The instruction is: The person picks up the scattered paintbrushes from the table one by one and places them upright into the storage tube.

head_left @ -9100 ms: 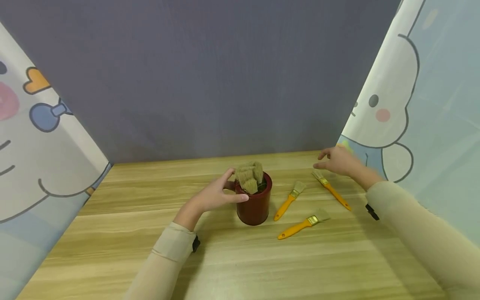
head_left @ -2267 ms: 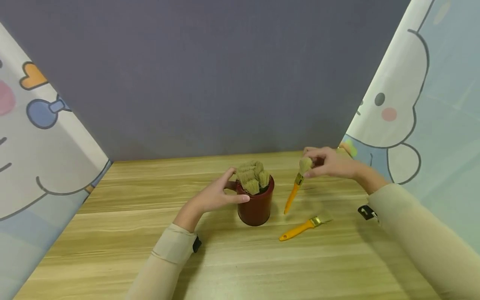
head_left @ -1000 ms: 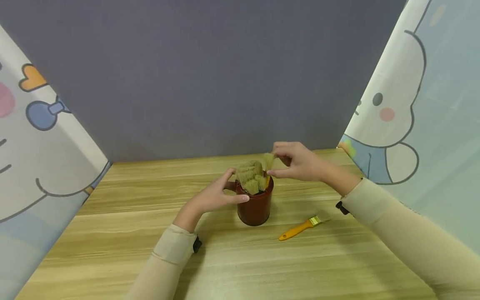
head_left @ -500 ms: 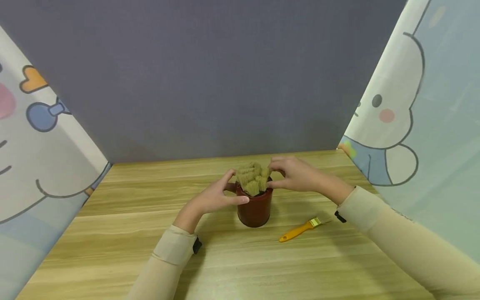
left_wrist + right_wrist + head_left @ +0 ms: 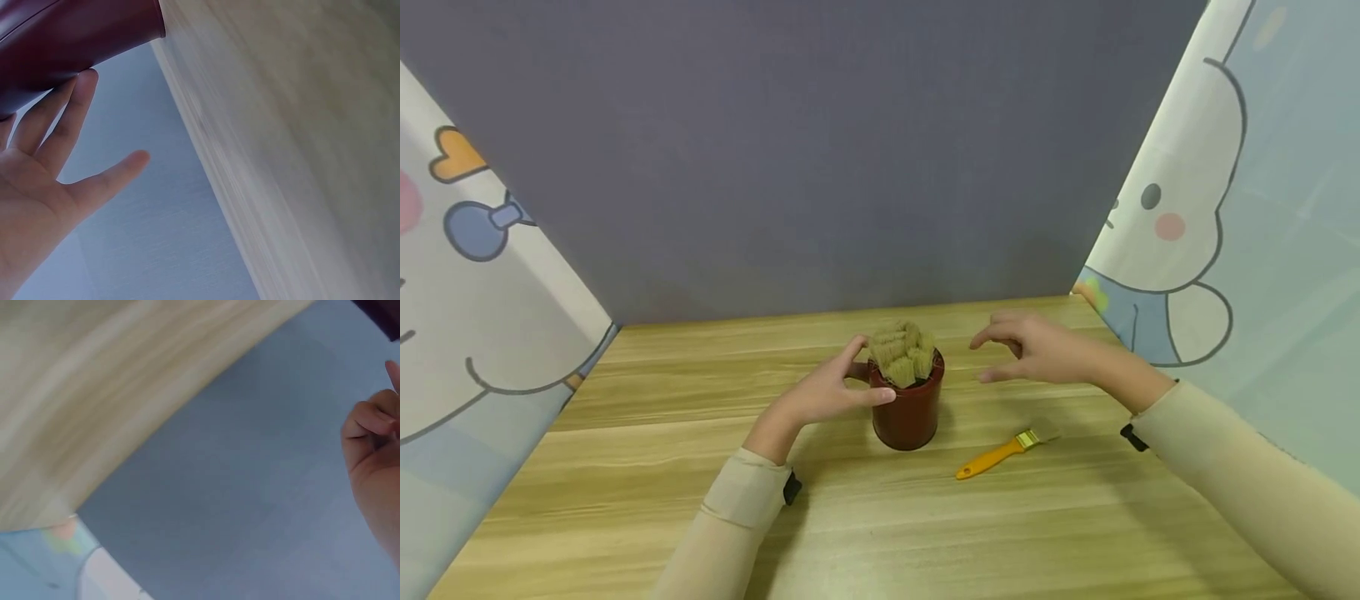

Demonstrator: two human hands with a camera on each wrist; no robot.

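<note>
A dark red mug (image 5: 907, 417) stands upright on the wooden table in the head view, with the bristle ends of several paintbrushes (image 5: 897, 350) sticking up out of it. My left hand (image 5: 820, 392) holds the mug from the left, thumb across its front and a finger near the rim by the handle. In the left wrist view, fingertips touch the mug's side (image 5: 69, 37). To the right of the mug, my right hand (image 5: 1037, 348) hovers with loosely bent fingers and nothing between them. One paintbrush (image 5: 992, 458) with an orange handle lies below it, bristles pointing right.
The wooden table (image 5: 647, 467) runs back to a dark grey panel (image 5: 820, 167). Cartoon-printed side sheets (image 5: 1180, 200) border it on the left and right.
Since the oldest frame, my right hand has put two paintbrushes from the table into the mug. It has just let go of the second and drawn back right. My left hand stays on the mug.
</note>
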